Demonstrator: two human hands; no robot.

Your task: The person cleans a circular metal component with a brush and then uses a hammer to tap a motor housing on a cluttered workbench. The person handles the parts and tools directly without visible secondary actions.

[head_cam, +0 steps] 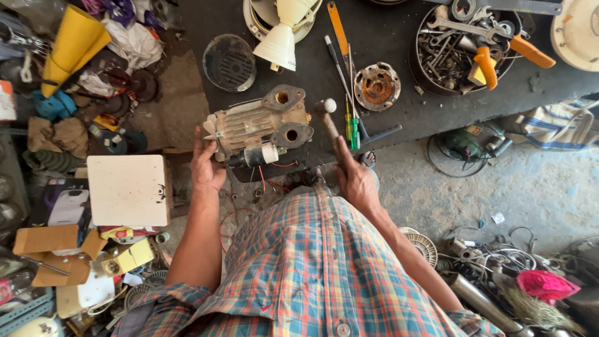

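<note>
Head view. A small electric pump motor (259,125), grey cast body with cooling fins, lies on its side at the near edge of a dark workbench (399,43). Two round flanged ports face up, one at the top (282,97) and one nearer the person (291,134). A white cylindrical capacitor (261,154) sits against its near side, with red wires (274,178) trailing down.

Left hand (206,165): fingers curled round the fan end of the motor, gripping and steadying it. Right hand (355,178): closed round the handle of a hammer (327,122), whose head sits just beside the nearer port; whether it touches the port, cannot tell.

Handling judgement: the motor looks heavy and rigid, its metal casing dirty and perhaps greasy, so slippery. Fins give good purchase; the body or the flanged ports are the sound places to take hold. The capacitor and wires look fragile and should not bear load. The overhang at the bench edge suggests it could tip if released.

Around: screwdrivers (352,128) just right of the hammer, a rusty round cover (377,86), a white lamp shade (281,40), a pan of spanners (458,47).
</note>
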